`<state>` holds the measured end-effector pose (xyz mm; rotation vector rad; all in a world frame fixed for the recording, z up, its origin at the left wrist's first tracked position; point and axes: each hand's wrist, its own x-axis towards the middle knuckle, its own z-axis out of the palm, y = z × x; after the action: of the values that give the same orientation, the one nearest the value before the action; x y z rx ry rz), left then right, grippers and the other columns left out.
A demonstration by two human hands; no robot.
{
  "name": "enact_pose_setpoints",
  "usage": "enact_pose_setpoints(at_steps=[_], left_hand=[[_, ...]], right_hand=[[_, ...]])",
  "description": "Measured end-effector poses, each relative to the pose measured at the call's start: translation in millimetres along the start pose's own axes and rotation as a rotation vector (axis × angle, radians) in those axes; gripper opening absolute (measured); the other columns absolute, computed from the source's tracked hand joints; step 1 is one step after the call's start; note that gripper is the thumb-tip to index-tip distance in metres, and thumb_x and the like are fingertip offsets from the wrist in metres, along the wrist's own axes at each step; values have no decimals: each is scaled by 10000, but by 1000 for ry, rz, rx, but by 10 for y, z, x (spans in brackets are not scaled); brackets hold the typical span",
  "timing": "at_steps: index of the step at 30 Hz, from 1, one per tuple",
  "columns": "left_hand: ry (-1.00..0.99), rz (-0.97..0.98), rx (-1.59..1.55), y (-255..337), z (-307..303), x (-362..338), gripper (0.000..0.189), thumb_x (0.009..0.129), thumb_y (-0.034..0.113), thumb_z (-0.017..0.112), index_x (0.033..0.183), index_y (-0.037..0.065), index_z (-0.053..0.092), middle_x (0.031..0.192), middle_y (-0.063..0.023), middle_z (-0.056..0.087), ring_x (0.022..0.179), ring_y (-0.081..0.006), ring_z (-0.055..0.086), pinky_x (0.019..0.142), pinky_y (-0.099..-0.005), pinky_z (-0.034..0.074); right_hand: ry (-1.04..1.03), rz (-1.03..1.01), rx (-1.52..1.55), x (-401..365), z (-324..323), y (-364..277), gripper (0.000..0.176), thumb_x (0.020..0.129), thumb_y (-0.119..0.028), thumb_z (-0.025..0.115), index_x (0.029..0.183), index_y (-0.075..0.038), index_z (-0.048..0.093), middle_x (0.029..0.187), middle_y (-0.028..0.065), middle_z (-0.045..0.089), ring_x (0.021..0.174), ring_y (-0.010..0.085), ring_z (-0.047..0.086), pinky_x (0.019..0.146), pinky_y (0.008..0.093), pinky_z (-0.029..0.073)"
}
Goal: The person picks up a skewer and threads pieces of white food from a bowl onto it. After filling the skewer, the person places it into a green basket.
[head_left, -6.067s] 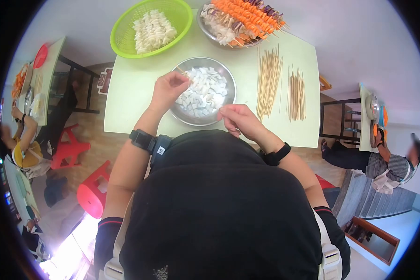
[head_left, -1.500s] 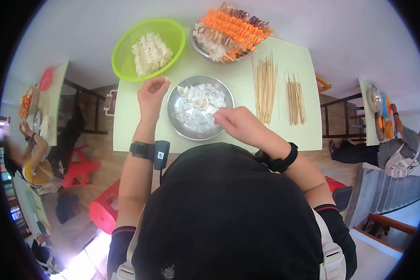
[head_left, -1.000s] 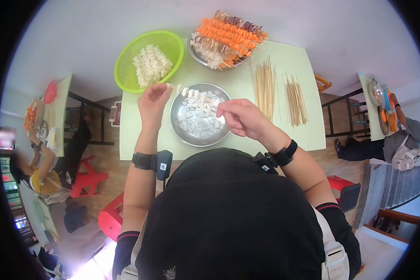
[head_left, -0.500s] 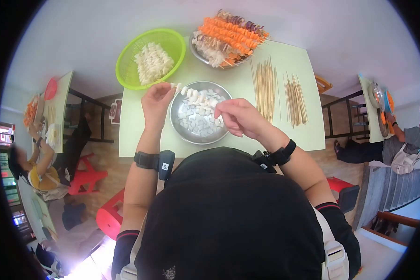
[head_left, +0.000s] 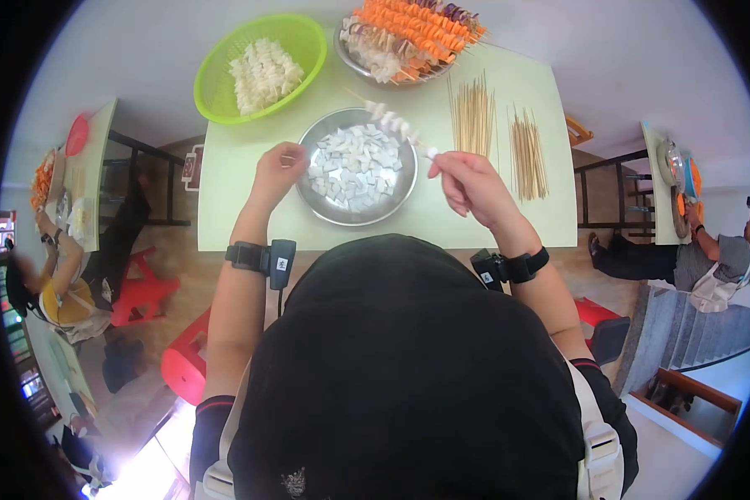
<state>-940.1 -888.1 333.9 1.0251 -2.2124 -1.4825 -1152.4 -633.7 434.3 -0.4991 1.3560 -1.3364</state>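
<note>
Tilted skewer of white pieces (head_left: pixel 393 122)

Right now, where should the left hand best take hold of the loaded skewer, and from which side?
Probably by its bare far end, coming from the left. The skewer slants away to the far left, and that end sticks out past the white pieces. The right hand already pinches the near end; the left hand is on the far end's left.
</note>
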Motion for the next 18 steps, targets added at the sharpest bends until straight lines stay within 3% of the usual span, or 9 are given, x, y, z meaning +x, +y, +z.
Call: enact_pose_setpoints(at_steps=[1,4,8,13,18], left_hand=[[-2,-6,-4,-92,23,-4,242,737,94,679,964,20,635,882,-94,636,809,-187,616,729,-296,499],[-92,119,314,-402,148,10,232,715,60,645,944,27,642,909,-152,620,846,-294,610,776,-348,496],[-140,206,424,-457,283,44,215,705,43,637,920,35,642,917,-138,599,884,-306,593,793,-361,487],[-41,267,728,-447,381,143,200,721,37,610,918,53,643,948,-111,584,874,-293,601,765,-376,498],[-112,222,879,-446,430,242,184,732,51,593,905,76,651,946,-106,585,883,-288,601,766,-381,498]], right_hand=[[1,8,-1,-39,-53,40,262,946,-214,464,831,-6,573,468,-20,381,347,78,330,345,227,292],[124,34,31,-136,-162,163,275,951,-228,465,817,-12,568,472,-31,366,365,66,301,347,216,283],[147,46,59,-210,-201,252,277,950,-232,469,818,-10,568,476,-33,369,370,64,308,349,218,288],[177,38,30,-256,-191,275,274,949,-232,475,817,-11,571,478,-31,381,376,64,323,356,219,297],[206,32,22,-306,-221,338,284,948,-243,481,812,-11,570,478,-30,385,376,67,326,357,219,297]])
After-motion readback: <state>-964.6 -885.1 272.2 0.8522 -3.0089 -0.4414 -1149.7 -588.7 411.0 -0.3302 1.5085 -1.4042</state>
